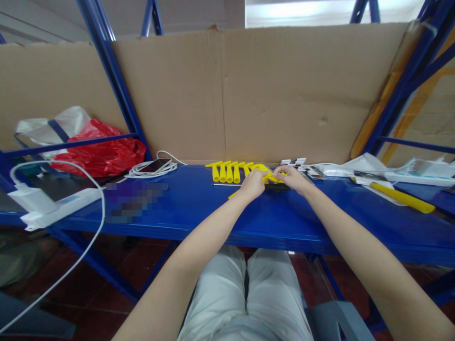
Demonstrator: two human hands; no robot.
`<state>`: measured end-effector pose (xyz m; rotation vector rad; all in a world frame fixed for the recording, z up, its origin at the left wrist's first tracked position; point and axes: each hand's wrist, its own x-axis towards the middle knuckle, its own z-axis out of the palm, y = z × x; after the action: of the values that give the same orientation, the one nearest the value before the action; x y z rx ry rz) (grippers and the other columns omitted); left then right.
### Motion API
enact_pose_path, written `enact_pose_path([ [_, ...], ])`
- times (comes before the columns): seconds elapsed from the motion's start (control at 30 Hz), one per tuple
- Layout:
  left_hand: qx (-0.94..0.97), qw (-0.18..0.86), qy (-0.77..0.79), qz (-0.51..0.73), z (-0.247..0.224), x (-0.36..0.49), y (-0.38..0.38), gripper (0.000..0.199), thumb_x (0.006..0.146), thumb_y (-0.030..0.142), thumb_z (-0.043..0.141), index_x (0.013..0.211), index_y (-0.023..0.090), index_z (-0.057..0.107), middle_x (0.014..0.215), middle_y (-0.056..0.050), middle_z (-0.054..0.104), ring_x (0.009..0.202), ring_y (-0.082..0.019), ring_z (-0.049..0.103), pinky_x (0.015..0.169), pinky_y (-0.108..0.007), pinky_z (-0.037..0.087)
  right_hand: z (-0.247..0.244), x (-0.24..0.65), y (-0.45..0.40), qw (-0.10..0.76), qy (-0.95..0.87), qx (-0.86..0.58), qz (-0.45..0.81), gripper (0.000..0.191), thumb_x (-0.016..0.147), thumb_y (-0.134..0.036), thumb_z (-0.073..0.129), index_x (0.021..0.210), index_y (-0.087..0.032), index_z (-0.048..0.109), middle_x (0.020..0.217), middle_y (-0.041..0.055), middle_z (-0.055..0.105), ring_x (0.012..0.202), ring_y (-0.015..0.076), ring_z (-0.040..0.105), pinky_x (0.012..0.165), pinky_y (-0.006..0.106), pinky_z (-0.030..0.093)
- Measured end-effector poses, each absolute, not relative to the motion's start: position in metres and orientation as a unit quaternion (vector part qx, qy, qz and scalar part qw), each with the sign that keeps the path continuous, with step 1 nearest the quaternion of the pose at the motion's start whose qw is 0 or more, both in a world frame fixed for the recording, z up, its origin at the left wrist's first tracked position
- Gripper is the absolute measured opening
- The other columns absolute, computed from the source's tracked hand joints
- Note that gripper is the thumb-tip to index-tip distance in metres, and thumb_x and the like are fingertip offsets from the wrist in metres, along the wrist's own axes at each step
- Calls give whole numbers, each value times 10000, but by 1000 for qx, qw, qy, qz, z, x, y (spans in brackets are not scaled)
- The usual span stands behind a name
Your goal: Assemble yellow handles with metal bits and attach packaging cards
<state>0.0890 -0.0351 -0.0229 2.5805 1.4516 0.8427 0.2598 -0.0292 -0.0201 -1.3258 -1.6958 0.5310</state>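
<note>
Several yellow T-shaped plastic pieces (229, 174) stand in a row on the blue tabletop, and more yellow pieces lie heaped at the row's right end. My left hand (253, 184) is closed, its fingertips at a yellow plastic piece (271, 176) by the heap. From the right, my right hand (292, 179) pinches at the same piece; the fingers partly hide it. Below the fingers lies a black object (277, 188), its kind unclear. A thin metal rod (224, 184) rests before the row. Left of my left hand, the tip of another yellow piece (232, 194) shows.
Cardboard (284, 94) walls the back between blue posts. At left are a white power strip (67, 206), a coiled white cable (151, 169) and a red plastic bag (106, 149). A yellow-handled tool (403, 197) and white packets (355, 166) lie at right.
</note>
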Motion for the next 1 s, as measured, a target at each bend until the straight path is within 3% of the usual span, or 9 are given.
enact_pose_path([
  [0.2, 847, -6, 453, 278, -24, 92, -36, 551, 836, 8, 490, 1348, 167, 616, 1181, -124, 678, 1133, -252, 610, 1027, -375, 466, -23, 263, -24, 444, -693, -535, 190, 165, 677, -341, 649, 645, -188, 596, 707, 12, 617, 711, 157, 545, 751, 298, 455],
  [0.7, 863, -31, 424, 274, -29, 90, -33, 564, 846, 2, 436, 1357, 174, 604, 1159, -137, 646, 1095, -255, 600, 987, -396, 478, -26, 266, -21, 393, -713, -560, 154, 90, 711, -257, 593, 702, -177, 634, 750, 27, 668, 723, 156, 571, 718, 270, 462],
  [1.0, 869, -57, 412, 268, -30, 89, -31, 550, 866, -2, 419, 1356, 171, 602, 1164, -140, 637, 1106, -245, 589, 981, -384, 473, -25, 266, -19, 380, -762, -521, 66, 74, 715, -213, 574, 642, -211, 569, 776, 36, 632, 833, 202, 597, 888, 363, 469],
])
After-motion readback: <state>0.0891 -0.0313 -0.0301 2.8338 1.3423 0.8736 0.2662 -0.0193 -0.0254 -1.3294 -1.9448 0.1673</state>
